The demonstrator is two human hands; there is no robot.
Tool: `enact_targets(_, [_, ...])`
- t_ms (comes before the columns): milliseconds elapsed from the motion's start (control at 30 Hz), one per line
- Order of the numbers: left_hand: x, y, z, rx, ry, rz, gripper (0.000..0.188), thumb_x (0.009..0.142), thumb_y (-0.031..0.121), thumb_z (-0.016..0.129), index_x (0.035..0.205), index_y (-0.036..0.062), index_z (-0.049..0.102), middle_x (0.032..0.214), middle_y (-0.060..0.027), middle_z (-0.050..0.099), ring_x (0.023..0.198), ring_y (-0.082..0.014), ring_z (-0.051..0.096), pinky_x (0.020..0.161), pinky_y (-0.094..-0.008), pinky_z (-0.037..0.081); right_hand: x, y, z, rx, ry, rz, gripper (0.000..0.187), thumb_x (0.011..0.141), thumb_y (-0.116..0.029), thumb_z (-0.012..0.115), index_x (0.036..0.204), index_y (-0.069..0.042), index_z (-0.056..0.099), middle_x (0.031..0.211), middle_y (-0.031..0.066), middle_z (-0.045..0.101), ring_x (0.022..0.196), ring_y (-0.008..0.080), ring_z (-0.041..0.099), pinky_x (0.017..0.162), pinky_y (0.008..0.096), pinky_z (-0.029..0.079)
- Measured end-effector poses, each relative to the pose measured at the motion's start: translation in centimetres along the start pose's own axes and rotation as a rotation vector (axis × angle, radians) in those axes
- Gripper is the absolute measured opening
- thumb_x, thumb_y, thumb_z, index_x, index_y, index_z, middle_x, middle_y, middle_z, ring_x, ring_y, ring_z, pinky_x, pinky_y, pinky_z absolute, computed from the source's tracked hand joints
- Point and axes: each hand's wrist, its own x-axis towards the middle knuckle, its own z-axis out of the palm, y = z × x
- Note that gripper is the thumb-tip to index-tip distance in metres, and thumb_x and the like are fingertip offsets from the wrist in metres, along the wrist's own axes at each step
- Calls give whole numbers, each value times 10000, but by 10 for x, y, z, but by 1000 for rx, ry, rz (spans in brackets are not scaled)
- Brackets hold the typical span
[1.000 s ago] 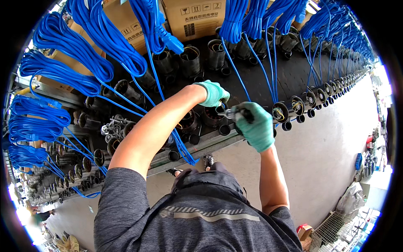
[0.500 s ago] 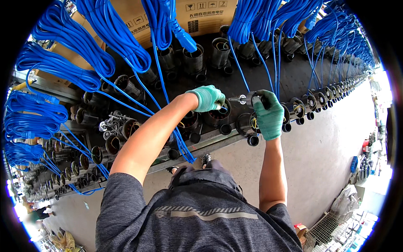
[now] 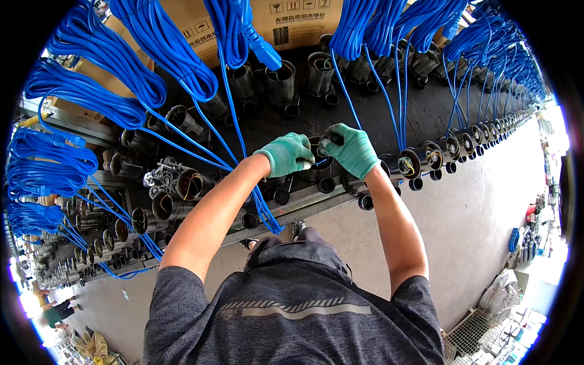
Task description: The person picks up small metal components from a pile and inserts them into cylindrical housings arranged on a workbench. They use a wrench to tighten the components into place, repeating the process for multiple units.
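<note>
My left hand (image 3: 286, 156), in a green glove, is closed in a pinch above a black cylindrical housing (image 3: 316, 174). A short thin blue wire (image 3: 320, 162) shows at its fingertips, over the housing's mouth. Just to the right, my right hand (image 3: 349, 149) wears a matching glove with dark fingertips. Its fingers are curled together over the far side of that housing; what they hold is hidden. Beside my right wrist stands another housing, partly covered by the hand. Blue cables (image 3: 263, 204) run down past my left wrist to the bench's front edge.
Bundled blue cables (image 3: 167, 52) hang along the far side. Black housings (image 3: 409, 163) with side spouts line the bench edge, and more (image 3: 280, 81) stand behind. A cardboard box (image 3: 298, 24) is at the back. Small metal parts (image 3: 165, 176) lie to the left. A wire basket (image 3: 471, 331) stands lower right.
My right hand has moved left, close to my left hand, and turned over; the dark part with a metal shaft it held is now hidden. My left hand has shifted slightly left.
</note>
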Motion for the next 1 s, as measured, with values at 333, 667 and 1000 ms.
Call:
enact_targets(333, [-6, 5, 2, -43, 39, 15, 207, 863, 88, 857, 1069, 92, 843, 1174, -132, 690, 1126, -353, 638, 994, -441, 537, 5, 16, 21, -147, -170, -26, 241, 910, -220, 797, 1070, -45, 762, 973, 193, 771, 890, 393, 741, 784, 427, 592])
enact_targets(667, [-9, -5, 4, -86, 1, 24, 239, 841, 115, 883, 1078, 120, 853, 1209, -129, 676, 1147, -347, 630, 1018, -447, 528, 14, 8, 13, -302, -445, -61, 325, 989, -277, 710, 1264, -103, 716, 1035, 199, 774, 972, 439, 729, 836, 469, 587])
enact_targets(1000, [-5, -3, 8, -47, -7, -29, 259, 840, 153, 889, 1096, 184, 864, 1277, -104, 659, 1213, -325, 609, 1062, -431, 512, 11, 13, 7, -352, -484, -13, 346, 1071, -322, 609, 1347, -121, 667, 1087, 202, 773, 1013, 441, 724, 864, 507, 574])
